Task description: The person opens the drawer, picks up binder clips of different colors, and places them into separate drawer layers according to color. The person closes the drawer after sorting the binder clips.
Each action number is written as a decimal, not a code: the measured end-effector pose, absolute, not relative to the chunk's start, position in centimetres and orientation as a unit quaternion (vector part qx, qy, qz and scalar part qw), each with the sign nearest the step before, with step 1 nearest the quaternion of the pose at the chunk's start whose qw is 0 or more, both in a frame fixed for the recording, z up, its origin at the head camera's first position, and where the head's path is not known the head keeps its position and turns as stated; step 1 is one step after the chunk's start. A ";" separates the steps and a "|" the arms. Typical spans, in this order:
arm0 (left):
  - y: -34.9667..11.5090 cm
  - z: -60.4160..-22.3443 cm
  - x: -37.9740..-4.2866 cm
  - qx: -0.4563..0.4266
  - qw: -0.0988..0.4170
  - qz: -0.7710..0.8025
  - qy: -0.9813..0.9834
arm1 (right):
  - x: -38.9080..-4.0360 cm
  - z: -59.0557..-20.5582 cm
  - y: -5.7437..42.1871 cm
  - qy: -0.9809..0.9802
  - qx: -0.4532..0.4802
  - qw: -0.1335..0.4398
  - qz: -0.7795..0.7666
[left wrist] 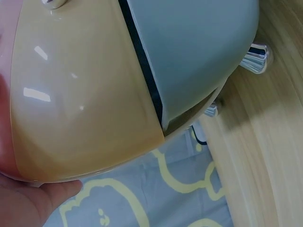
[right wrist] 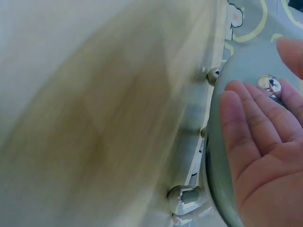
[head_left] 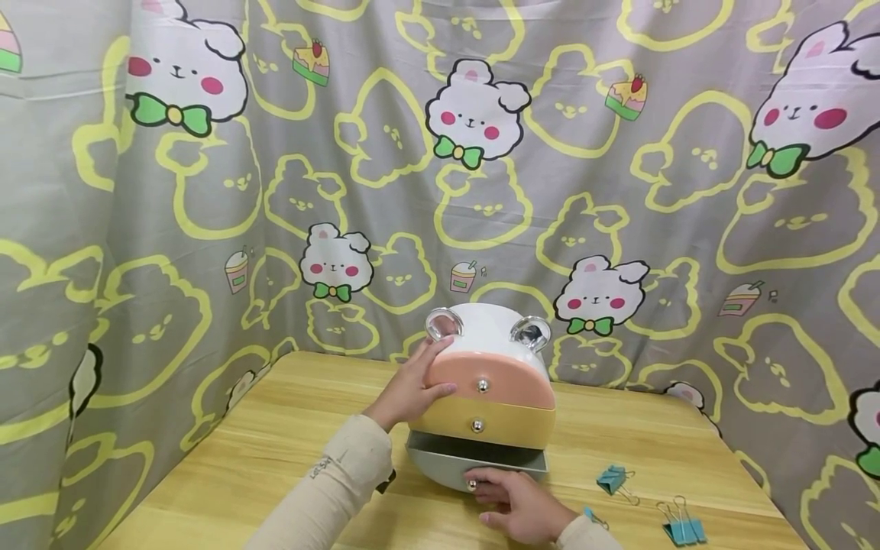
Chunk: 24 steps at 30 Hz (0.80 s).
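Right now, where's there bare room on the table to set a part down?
Two bare patches on the table: between the left sleeve and the table's left edge; and right of the drawer box, behind the blue clips. Crowded: front right, with the clips, and before the box, where the right hand is at the open bottom drawer.

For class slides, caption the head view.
Left fingers on an eared three-drawer cabinet, right fingers at its open grey drawer.
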<state>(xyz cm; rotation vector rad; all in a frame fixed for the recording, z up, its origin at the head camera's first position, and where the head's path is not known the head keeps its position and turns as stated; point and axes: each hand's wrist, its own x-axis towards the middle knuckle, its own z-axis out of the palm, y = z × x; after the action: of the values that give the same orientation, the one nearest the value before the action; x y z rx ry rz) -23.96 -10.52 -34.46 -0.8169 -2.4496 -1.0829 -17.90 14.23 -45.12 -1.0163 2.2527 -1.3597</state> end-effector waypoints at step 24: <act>-10.6 -34.4 -23.9 -0.290 0.171 -0.384 -0.860 | -15.7 -45.0 14.7 0.746 -0.438 0.226 -0.448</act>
<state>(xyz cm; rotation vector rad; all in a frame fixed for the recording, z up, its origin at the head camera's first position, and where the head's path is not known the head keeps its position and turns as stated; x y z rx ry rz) -23.94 -10.58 -34.37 -0.8224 -2.4410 -1.0913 -15.72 14.69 -45.01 -1.2082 2.0555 -1.2366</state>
